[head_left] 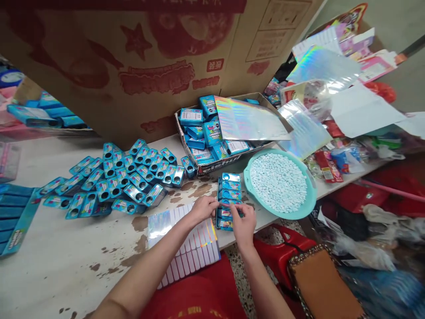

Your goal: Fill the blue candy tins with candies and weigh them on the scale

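Pinching grips of left hand (201,209) and right hand (245,225) seemingly align a thin strip (225,204) over blue boxes (231,185), calling for level placement.

Around the box row (231,186) on the table (66,248): carton (221,166) at twelve o'clock, basin (309,199) at two, loose boxes (122,176) at nine.

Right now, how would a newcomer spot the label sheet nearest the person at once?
From the large cardboard box, come down the white table to its near edge. The label sheet lies left of the row of blue packs, crossed by the left forearm. Narrow white labels in rows set it apart from the plain shiny sheet on the open carton.
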